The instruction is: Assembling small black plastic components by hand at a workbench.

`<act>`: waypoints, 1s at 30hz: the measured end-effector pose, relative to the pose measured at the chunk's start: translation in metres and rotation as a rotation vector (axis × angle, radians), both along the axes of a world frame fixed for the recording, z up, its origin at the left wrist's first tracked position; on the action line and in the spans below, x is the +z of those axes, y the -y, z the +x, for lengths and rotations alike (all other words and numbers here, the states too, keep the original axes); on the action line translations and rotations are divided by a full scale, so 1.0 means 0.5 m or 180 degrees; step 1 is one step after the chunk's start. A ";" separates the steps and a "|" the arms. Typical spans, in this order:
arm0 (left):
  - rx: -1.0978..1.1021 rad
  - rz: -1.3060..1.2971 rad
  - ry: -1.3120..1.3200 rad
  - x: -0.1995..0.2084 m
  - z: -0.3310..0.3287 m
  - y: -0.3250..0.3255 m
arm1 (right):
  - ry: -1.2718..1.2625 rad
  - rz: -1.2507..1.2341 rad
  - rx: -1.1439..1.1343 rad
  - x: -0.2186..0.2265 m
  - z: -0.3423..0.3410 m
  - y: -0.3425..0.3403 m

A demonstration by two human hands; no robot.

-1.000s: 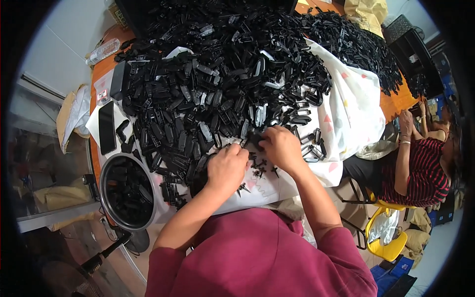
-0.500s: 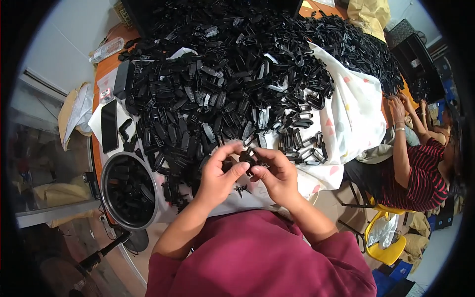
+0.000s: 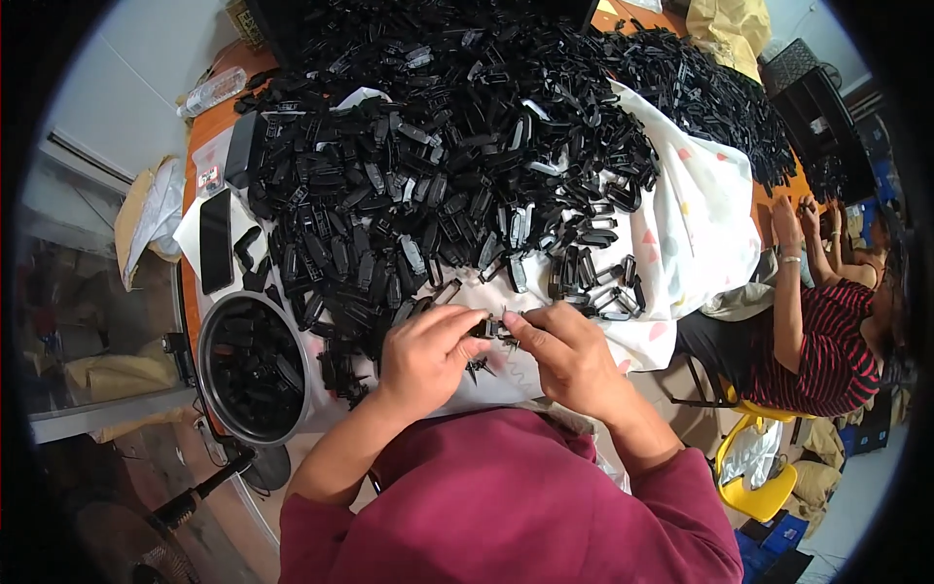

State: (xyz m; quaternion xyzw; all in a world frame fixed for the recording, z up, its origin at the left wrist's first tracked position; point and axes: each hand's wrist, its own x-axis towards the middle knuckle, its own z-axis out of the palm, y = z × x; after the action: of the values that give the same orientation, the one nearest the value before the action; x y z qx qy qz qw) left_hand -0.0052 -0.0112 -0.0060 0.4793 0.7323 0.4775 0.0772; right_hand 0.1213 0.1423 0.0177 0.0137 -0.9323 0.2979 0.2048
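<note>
Between my two hands, just in front of my chest, is a small black plastic part (image 3: 494, 328). My left hand (image 3: 428, 355) has its fingers closed round the left end of the part. From the other side, my right hand (image 3: 569, 355) pinches it with thumb and fingers; the part's exact shape is mostly covered. Tiny dark spiky pieces (image 3: 479, 368) lie on the white cloth just below my hands. Beyond them spreads a large heap of loose black plastic parts (image 3: 389, 195).
A round metal bowl (image 3: 304, 389) with black parts stands to the left. Behind it lies a phone (image 3: 216, 243) near a clear plastic bottle (image 3: 212, 92). White patterned cloth (image 3: 696, 214) covers the table's right side. A co-worker in a striped shirt (image 3: 817, 331) sits at the right by a yellow chair (image 3: 754, 482).
My hands have moved slightly lower and turned, knuckles now more upward, with the black part still between them. The co-worker's hands have shifted a little off the far heap.
</note>
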 end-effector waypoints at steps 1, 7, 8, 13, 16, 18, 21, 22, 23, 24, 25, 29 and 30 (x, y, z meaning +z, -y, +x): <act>-0.0065 0.0296 0.0994 -0.015 0.010 -0.004 | 0.0021 -0.0047 0.0005 -0.008 0.002 0.002; 0.0369 0.0679 0.3882 -0.023 0.063 -0.027 | -0.0288 -0.0456 -0.0529 -0.050 -0.003 0.048; 0.0351 0.0735 0.3990 -0.020 0.064 -0.029 | -0.0362 -0.0678 -0.0567 -0.057 -0.002 0.053; -0.0354 0.1221 0.5526 -0.079 0.052 -0.013 | 0.0440 -0.2699 -0.0852 -0.094 0.021 0.073; -0.0320 0.1558 0.5624 -0.092 0.034 -0.001 | 0.0928 -0.3348 -0.0837 -0.078 -0.024 0.070; -0.0265 0.1609 0.5471 -0.096 0.028 0.008 | 0.0848 -0.3176 -0.0764 -0.097 -0.046 0.076; -0.0003 0.1917 0.5461 -0.056 0.019 0.003 | 0.0595 -0.3257 -0.0583 -0.114 -0.069 0.069; 0.0011 0.1920 0.5431 -0.049 0.012 0.001 | 0.0582 -0.3269 -0.0555 -0.103 -0.075 0.059; 0.0520 0.1526 0.4935 -0.052 0.004 0.000 | 0.1108 -0.2999 -0.0429 -0.092 -0.075 0.041; 0.0996 0.1134 0.4419 -0.056 -0.007 -0.004 | 0.1621 -0.2708 -0.0305 -0.089 -0.079 0.025; 0.1037 0.1162 0.3056 -0.082 -0.028 -0.014 | 0.0857 -0.1101 -0.0393 -0.111 -0.080 0.013; 0.1146 -0.0085 0.0882 -0.054 -0.067 -0.074 | 0.0513 0.1293 -0.0857 -0.129 -0.107 -0.025; 0.0958 -0.0361 0.0080 -0.062 -0.068 -0.092 | 0.0598 0.1425 -0.0775 -0.135 -0.110 -0.032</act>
State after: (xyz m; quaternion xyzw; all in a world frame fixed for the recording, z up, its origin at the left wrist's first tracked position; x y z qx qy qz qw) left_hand -0.0393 0.0348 -0.0371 0.3530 0.8206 0.4476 0.0409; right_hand 0.0663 0.1585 -0.0500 -0.0812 -0.9846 0.0574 0.1436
